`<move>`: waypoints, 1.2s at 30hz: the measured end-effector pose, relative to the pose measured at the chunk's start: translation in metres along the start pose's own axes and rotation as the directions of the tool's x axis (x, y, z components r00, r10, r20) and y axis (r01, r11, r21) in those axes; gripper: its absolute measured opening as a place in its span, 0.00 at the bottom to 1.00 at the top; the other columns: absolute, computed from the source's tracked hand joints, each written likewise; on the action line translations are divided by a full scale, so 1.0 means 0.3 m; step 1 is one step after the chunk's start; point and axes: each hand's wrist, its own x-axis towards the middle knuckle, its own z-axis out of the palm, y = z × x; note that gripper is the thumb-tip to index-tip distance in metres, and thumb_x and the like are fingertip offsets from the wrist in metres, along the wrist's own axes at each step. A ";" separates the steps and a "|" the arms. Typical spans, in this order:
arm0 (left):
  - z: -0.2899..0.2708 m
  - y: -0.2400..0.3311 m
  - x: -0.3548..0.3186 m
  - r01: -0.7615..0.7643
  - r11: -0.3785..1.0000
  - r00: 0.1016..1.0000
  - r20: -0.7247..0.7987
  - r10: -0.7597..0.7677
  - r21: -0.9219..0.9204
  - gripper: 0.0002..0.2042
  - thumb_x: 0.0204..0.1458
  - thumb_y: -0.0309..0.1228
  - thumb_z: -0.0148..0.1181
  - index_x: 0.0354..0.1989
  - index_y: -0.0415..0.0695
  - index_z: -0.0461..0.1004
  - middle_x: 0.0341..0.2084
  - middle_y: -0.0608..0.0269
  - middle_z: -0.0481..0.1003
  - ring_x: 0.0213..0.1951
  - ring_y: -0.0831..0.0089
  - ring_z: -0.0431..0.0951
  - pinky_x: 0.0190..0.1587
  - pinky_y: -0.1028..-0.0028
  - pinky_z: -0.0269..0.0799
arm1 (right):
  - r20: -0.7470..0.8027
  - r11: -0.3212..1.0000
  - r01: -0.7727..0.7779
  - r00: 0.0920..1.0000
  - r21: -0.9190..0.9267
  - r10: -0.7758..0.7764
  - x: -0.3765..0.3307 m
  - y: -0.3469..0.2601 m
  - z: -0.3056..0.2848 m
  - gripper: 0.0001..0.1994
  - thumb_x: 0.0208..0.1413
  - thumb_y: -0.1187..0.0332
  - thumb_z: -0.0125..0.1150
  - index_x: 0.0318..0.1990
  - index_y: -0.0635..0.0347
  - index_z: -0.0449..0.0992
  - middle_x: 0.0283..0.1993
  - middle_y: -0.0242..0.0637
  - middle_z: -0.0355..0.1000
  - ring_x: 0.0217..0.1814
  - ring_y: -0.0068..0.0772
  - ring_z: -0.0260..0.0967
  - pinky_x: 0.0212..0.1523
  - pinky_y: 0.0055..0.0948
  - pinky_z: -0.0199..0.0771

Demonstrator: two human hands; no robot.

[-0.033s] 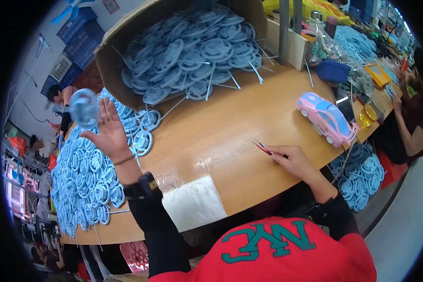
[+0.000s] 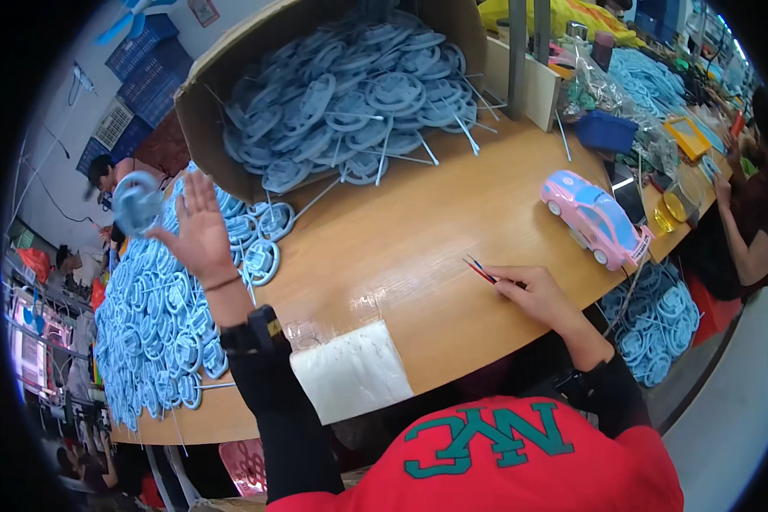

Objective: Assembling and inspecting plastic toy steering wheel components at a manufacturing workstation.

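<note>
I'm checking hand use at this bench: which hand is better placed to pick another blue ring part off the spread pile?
Left, probably. The left hand is raised, fingers spread, right above the spread pile of blue ring parts; the right hand rests across the table, pinching a thin red tool.

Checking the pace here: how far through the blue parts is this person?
Done: a spread heap of blue parts lies on the table's left. In hand: left hand tosses one part; right hand holds a fine brush. Left: the cardboard box remains full.

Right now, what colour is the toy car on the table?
The toy car is pink with light blue windows, seen in the head view.
</note>
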 end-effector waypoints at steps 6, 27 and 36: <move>0.043 -0.419 0.189 0.083 0.300 0.970 -0.009 -0.242 0.950 0.33 0.57 0.50 0.55 0.65 0.40 0.58 0.62 0.47 0.61 0.64 0.58 0.61 0.62 0.57 0.60 | 0.066 0.924 -0.233 0.972 0.303 0.224 0.014 0.069 -0.024 0.17 0.59 0.74 0.56 0.56 0.60 0.74 0.32 0.27 0.74 0.35 0.15 0.69 0.40 0.19 0.71; -0.188 -0.890 0.080 -0.626 -0.612 0.751 0.159 -0.641 0.484 0.39 0.41 0.52 0.63 0.66 0.59 0.60 0.58 0.39 0.62 0.62 0.33 0.56 0.58 0.42 0.60 | -0.035 0.990 -0.063 0.998 -0.122 0.059 0.014 0.073 -0.005 0.16 0.55 0.69 0.59 0.53 0.51 0.77 0.40 0.39 0.79 0.36 0.30 0.77 0.41 0.27 0.74; -0.096 -0.818 -0.291 -0.668 -0.531 0.688 0.160 -0.708 0.521 0.39 0.42 0.51 0.64 0.66 0.58 0.59 0.65 0.42 0.53 0.68 0.39 0.45 0.64 0.41 0.47 | -0.059 0.998 -0.065 0.996 -0.009 0.065 0.018 0.051 0.012 0.16 0.56 0.71 0.57 0.53 0.56 0.77 0.36 0.43 0.78 0.33 0.32 0.75 0.38 0.27 0.73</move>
